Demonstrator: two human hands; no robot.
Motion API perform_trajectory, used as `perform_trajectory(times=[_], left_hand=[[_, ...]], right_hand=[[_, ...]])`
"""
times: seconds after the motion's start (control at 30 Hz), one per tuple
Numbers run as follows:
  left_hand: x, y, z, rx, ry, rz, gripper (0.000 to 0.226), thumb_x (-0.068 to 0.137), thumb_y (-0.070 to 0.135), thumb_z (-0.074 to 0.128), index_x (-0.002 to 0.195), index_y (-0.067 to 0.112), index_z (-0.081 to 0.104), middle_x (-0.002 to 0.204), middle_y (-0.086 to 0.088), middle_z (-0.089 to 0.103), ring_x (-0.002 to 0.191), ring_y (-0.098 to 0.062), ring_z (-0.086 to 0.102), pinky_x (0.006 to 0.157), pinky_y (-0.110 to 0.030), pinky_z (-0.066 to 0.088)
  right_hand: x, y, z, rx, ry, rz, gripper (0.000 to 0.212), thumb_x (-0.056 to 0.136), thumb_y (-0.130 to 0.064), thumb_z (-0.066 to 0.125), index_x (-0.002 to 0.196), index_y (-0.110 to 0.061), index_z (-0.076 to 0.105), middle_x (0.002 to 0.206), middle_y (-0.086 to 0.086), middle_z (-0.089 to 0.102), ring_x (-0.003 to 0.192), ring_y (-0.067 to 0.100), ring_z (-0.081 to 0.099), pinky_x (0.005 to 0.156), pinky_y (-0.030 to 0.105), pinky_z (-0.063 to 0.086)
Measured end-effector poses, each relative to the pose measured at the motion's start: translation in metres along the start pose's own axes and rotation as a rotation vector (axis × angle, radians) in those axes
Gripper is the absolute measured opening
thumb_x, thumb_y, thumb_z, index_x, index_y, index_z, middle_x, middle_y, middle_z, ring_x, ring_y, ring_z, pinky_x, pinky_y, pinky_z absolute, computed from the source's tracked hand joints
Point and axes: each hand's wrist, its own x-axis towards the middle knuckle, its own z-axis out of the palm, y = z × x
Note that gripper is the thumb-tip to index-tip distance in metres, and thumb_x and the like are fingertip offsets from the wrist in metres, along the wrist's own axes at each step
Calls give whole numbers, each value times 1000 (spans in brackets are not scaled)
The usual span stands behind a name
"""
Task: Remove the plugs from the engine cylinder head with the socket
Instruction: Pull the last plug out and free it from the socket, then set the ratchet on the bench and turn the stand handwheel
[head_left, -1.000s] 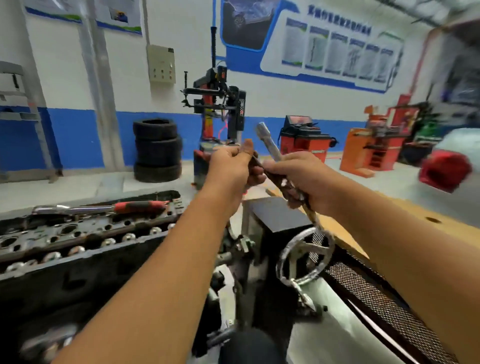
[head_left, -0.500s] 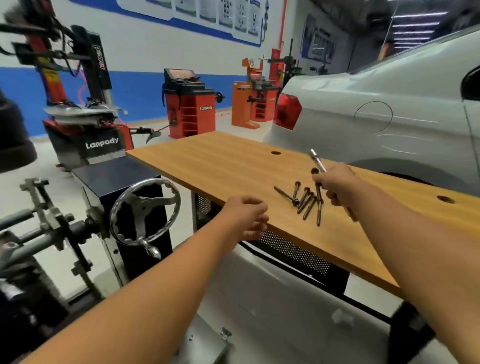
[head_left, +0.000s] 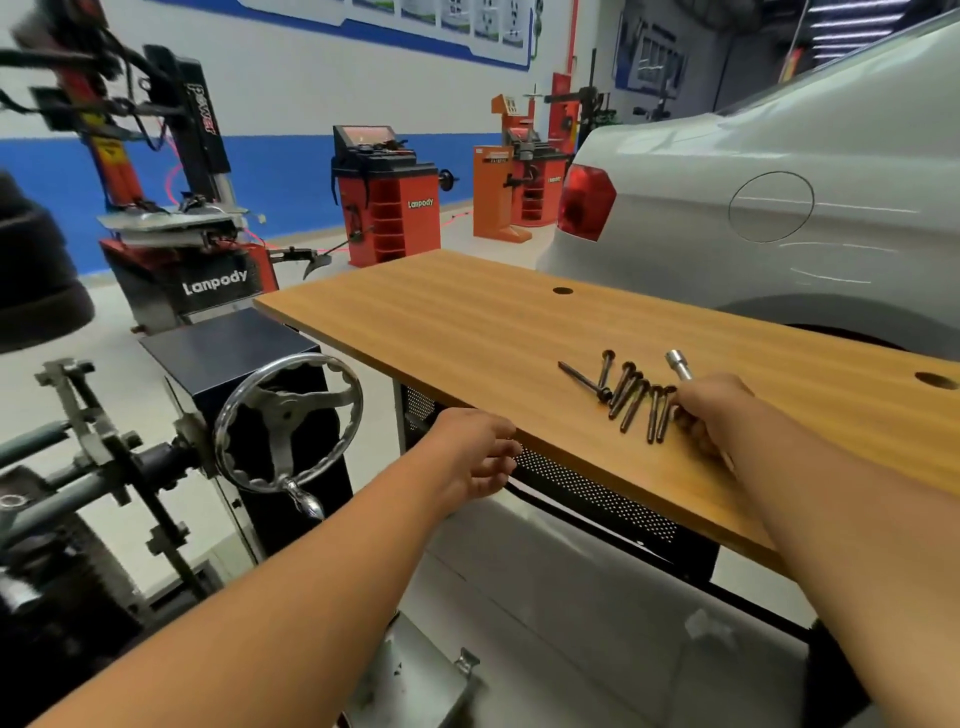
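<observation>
Over workbench (head_left: 467, 332), right hand (head_left: 711, 410) gripping socket (head_left: 679, 365)

A wooden desk (head_left: 467, 322) with round holes stands beside a grey car (head_left: 779, 208) with a red tail light (head_left: 584, 202). Left of the desk a chrome handwheel (head_left: 288, 421) sits on a black box (head_left: 223, 348). Behind are a Lanpody tyre changer (head_left: 176, 249), a red wheel balancer (head_left: 387, 197), an orange machine (head_left: 511, 182) and a blue-and-white wall (head_left: 291, 130).
</observation>
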Motion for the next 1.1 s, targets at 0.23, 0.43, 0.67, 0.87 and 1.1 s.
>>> perform_trajectory(times=[0.23, 0.43, 0.67, 0.87, 1.1], left_hand=[[-17, 7, -24, -104, 47, 22, 15, 98, 18, 70, 108, 6, 68, 84, -13, 76, 58, -18, 67, 57, -29, 58], [-60, 52, -68, -291, 149, 192, 35, 102, 46, 61, 112, 13, 66, 114, -14, 67, 98, -25, 66, 88, -44, 60], [-171, 93, -211, -585, 256, 318, 58, 104, 64, 42, 132, 19, 66, 127, -16, 70, 116, -36, 64, 88, -51, 54], [-305, 53, -359, -750, 835, 491, 41, 110, 53, 40, 113, 16, 57, 75, -11, 68, 60, -20, 64, 58, -33, 56], [-449, 0, -471, -628, 1277, 511, 29, 111, 38, 39, 99, 19, 56, 67, 3, 47, 52, -11, 39, 45, -24, 36]], right_hand=[[-47, -35, 9, 222, 98, -103, 35, 101, -25, 59, 129, -4, 58, 112, 13, 67, 74, 22, 57, 54, 34, 46], [-177, -130, 70, 252, -345, -426, 26, 103, -30, 57, 101, -5, 64, 74, 6, 54, 55, 16, 47, 47, 26, 42], [-420, -185, 172, 137, -727, -1035, 21, 90, -25, 60, 96, -13, 76, 90, 10, 73, 85, 25, 70, 70, 31, 56], [-588, -176, 231, 311, -822, -1347, 32, 82, -43, 55, 63, -21, 69, 60, -7, 65, 66, 15, 63, 61, 33, 49], [-666, -171, 337, -67, -694, -1480, 19, 91, -28, 58, 103, -18, 70, 99, 6, 69, 89, 28, 61, 75, 36, 48]])
